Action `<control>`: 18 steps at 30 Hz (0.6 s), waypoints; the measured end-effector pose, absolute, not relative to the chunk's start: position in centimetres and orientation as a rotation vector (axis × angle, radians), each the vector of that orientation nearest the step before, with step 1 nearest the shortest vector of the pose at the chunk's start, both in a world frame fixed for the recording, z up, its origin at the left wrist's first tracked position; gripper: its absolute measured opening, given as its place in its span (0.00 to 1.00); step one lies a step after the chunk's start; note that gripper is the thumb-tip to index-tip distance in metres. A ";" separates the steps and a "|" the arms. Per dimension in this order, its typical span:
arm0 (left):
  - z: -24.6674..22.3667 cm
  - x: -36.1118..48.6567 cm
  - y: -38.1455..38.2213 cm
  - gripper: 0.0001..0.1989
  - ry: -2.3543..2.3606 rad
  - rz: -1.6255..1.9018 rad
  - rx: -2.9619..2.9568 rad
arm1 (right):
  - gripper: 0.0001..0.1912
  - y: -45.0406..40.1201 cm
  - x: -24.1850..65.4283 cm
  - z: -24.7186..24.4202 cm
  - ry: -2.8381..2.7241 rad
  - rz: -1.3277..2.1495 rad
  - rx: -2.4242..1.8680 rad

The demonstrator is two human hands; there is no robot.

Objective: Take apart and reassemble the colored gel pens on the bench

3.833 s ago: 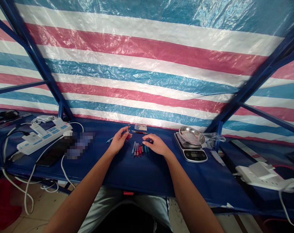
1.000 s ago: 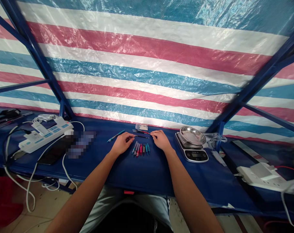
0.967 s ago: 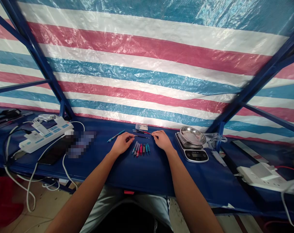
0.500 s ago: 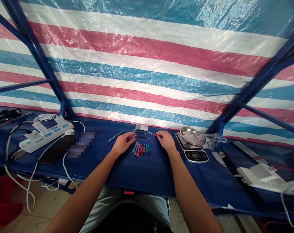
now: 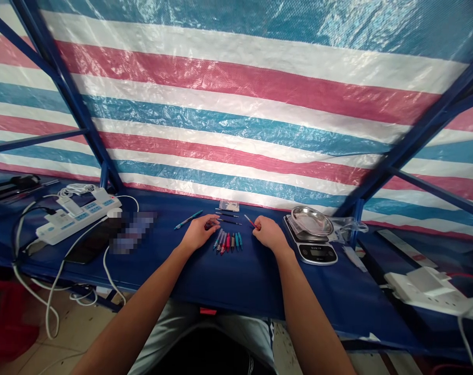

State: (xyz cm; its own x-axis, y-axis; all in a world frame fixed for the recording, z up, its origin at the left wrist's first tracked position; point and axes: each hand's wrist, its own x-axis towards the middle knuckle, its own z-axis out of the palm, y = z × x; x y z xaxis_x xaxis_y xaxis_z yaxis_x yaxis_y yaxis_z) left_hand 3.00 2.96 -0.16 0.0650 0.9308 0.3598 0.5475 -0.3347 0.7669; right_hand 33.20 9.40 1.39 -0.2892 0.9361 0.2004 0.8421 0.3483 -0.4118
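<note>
My right hand pinches a thin pen refill with a red part near the fingers; its pale end points up and left. Curled fingers close my left hand, and what lies in them, if anything, is too small to make out. Just right of that hand, two dark pen refills lie one above the other. Below them is a row of several short pen parts in clear, pink, grey and blue. Left of my left hand rests a blue pen, tilted.
A small clear bag lies at the back of the blue table. To the right stands a digital scale carrying a metal bowl. Power strips with cables and a dark phone occupy the left side.
My right hand has drawn slightly down toward me, and the refill in it now tilts more steeply. The left hand has barely moved. The whole view has shifted a little.
</note>
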 end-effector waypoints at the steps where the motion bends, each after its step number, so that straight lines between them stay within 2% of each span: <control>1: -0.2 3.0 3.0 0.18 1.465 1.191 1.920 | 0.08 9.2 32.9 1.5 -2.216 0.332 -1.470; 7: -0.1 3.1 3.0 0.16 1.450 1.230 1.908 | 0.13 7.8 30.8 2.2 -2.192 0.536 -0.958; 13: 0.0 3.3 2.7 0.18 1.381 1.209 1.929 | 0.17 6.5 29.6 2.1 -2.227 0.630 -0.835; 18: 0.3 3.3 2.6 0.13 1.361 1.214 1.999 | 0.16 6.5 29.4 2.0 -2.239 0.617 -0.798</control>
